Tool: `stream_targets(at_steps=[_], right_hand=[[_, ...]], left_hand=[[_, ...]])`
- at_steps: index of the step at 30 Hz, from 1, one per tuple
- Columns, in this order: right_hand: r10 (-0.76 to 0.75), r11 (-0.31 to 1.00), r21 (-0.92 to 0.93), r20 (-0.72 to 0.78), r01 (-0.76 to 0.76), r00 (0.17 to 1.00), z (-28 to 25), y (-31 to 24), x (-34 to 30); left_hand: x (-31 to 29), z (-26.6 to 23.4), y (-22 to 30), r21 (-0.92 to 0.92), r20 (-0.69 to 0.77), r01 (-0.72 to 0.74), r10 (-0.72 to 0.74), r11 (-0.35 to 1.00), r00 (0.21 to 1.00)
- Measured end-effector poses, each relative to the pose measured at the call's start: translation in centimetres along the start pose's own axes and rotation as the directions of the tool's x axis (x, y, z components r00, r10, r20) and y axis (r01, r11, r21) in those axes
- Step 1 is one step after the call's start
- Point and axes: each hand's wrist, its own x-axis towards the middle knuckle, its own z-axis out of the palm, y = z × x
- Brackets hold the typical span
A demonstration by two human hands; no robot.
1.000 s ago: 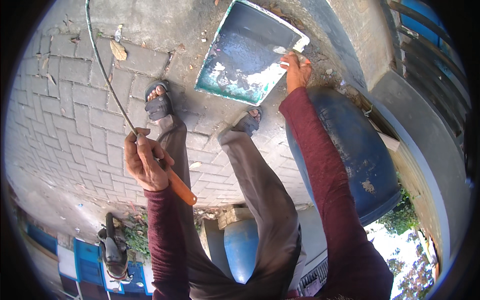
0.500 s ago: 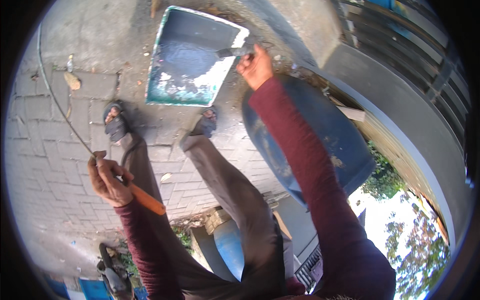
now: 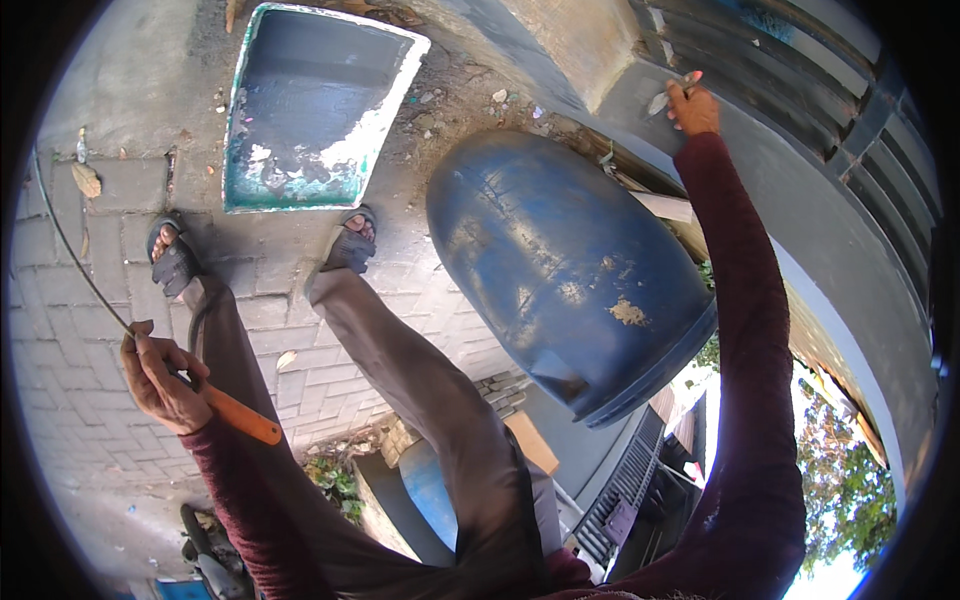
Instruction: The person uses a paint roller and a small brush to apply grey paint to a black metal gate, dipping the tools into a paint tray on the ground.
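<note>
My right hand [image 3: 694, 108] is closed around a small paintbrush [image 3: 657, 103], whose pale grey end is against or very near the grey-painted wall ledge [image 3: 735, 160]; the fingers hide most of it. To the left, my left hand [image 3: 165, 380] grips an orange handle [image 3: 243, 417]. A long thin grey rod [image 3: 80, 262] runs up and away from the same fist; whether it joins the handle is hidden. Beyond my feet lies a rectangular paint tray [image 3: 310, 60] with a white and green rim, holding grey paint.
A big blue plastic drum [image 3: 560, 270] lies on its side between my legs and the wall. Dark metal bars [image 3: 800, 90] rise above the ledge. Sandalled feet stand on grey paving [image 3: 110, 225]. A second blue container [image 3: 430, 490] sits behind my legs.
My right hand has carried the paintbrush from the tray's right rim across to the wall ledge at the right. The view has shifted, while my left hand keeps its hold.
</note>
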Motion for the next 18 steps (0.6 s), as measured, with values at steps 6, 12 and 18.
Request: stream_targets(at_steps=[6, 12, 18], right_hand=[[-0.34, 0.912, -0.287, -0.132, 0.293, 0.931, 0.5, 2.1, 1.7], [-0.191, 0.971, -0.155, -0.035, 0.184, 0.981, 0.6, 2.3, 1.4], [-0.562, 0.764, -0.405, -0.037, 0.502, 0.826, 1.9, -0.4, -0.7]], left_hand=[[-0.5, 0.6, -0.3, 0.029, -0.006, 0.004, -0.004, 1.0, 1.0], [-0.7, 1.5, 0.0, 0.061, -0.01, -0.003, 0.003, 0.998, 1.0], [-0.8, 1.3, -0.3, 0.033, -0.008, -0.004, 0.004, 0.999, 1.0]])
